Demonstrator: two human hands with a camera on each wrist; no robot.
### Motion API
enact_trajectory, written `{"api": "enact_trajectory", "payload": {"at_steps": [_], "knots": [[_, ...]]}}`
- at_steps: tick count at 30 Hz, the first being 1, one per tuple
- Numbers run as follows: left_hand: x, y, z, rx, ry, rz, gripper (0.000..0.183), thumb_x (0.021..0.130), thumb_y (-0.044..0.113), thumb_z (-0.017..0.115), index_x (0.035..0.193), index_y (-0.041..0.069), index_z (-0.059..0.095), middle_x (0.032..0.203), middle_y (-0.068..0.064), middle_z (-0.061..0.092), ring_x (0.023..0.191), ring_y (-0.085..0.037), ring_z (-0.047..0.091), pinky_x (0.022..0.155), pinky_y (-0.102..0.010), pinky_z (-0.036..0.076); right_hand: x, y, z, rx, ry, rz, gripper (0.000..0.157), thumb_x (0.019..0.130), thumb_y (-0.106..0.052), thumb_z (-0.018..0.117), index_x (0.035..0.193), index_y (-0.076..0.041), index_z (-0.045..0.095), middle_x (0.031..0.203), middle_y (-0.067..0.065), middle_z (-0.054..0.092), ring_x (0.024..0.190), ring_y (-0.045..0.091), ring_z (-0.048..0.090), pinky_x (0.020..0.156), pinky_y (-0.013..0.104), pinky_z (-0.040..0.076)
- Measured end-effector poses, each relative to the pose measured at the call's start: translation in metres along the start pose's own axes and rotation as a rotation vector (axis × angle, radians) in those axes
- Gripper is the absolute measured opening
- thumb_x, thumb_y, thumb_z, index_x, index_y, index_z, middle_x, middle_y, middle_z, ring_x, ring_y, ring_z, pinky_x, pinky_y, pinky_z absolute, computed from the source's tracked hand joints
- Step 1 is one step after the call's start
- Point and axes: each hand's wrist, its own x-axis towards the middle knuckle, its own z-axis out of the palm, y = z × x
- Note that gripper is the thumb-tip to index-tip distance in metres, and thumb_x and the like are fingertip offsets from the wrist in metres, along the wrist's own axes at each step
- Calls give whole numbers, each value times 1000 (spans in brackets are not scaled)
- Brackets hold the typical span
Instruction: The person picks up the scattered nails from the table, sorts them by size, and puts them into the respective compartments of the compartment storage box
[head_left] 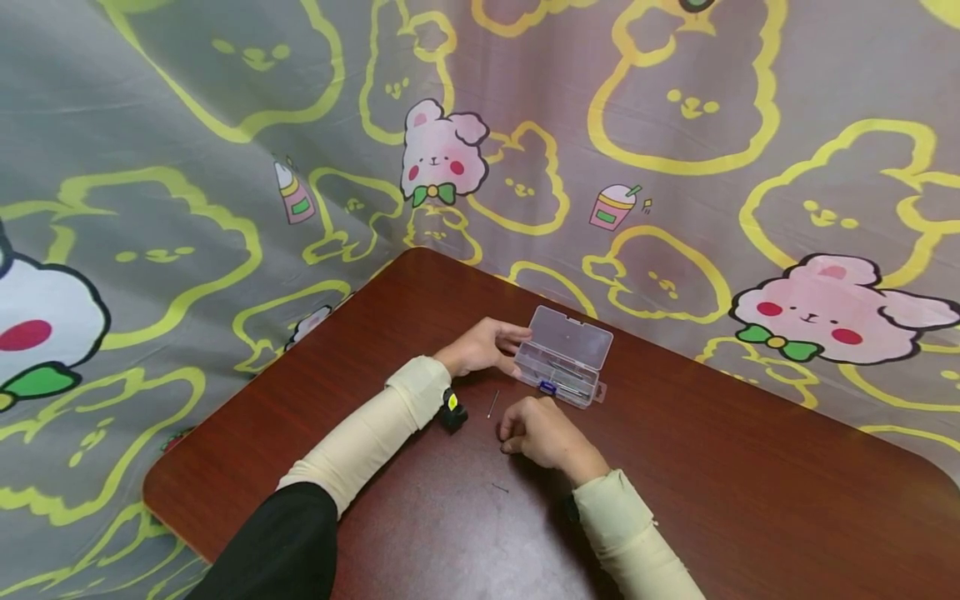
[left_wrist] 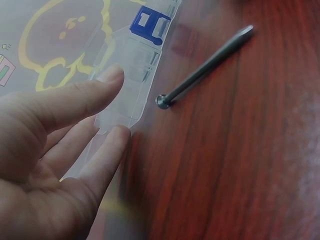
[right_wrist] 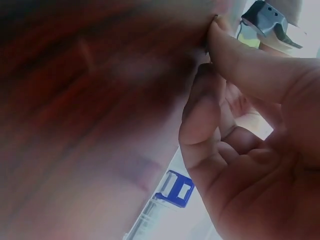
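Observation:
A clear plastic box (head_left: 538, 368) with its lid raised stands on the table, thin metal pieces (head_left: 573, 385) lying inside. My left hand (head_left: 483, 346) grips the box's left end, thumb on one side and fingers on the other. A round-headed nail (left_wrist: 207, 67) lies on the tabletop close by, between my two hands. In front of the box, my right hand (head_left: 543, 433) is low over the table with fingers curled and thumb near the index finger. A dark sliver shows by the thumb tip (right_wrist: 216, 30); I cannot tell whether it is pinched.
Another thin, small metal piece (head_left: 500, 487) lies on the brown table (head_left: 712, 467) nearer to me. A blue latch (head_left: 548, 387) sits on the box's front edge. A patterned curtain (head_left: 525, 100) hangs along the table's far and left edges.

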Motion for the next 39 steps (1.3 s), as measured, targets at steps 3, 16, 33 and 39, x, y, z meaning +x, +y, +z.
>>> {"api": "enact_trajectory", "payload": {"at_steps": [3, 16, 33, 39], "knots": [[0, 0, 0, -4, 1, 4, 81, 71, -7, 88, 144, 6, 56, 140, -8, 59, 122, -27, 59, 87, -32, 57, 0, -1, -1, -26, -28, -1, 18, 83, -7, 83, 74, -16, 70, 68, -11, 63, 65, 7, 55, 61, 29, 49], [-1, -2, 0, -8, -3, 4, 81, 71, -7, 88, 144, 4, 55, 141, -9, 58, 122, -27, 59, 88, -31, 56, -5, -9, 6, -186, -109, -7, 36, 84, 11, 66, 63, -14, 50, 68, -6, 41, 63, 10, 38, 53, 26, 35], [0, -1, 1, -23, -8, 21, 79, 72, -11, 86, 144, 2, 54, 142, -12, 57, 123, -29, 58, 89, -31, 56, -1, 19, -8, 165, 148, 79, 18, 96, 5, 63, 83, -5, 70, 70, -3, 60, 64, 8, 55, 61, 27, 48], [-1, -1, 0, -30, -9, 12, 79, 73, -10, 85, 145, 3, 54, 142, -11, 57, 123, -29, 58, 88, -32, 56, 2, 23, -14, 169, 255, 114, 14, 96, 4, 64, 88, -2, 74, 70, 0, 64, 66, 11, 59, 61, 29, 51]]}}
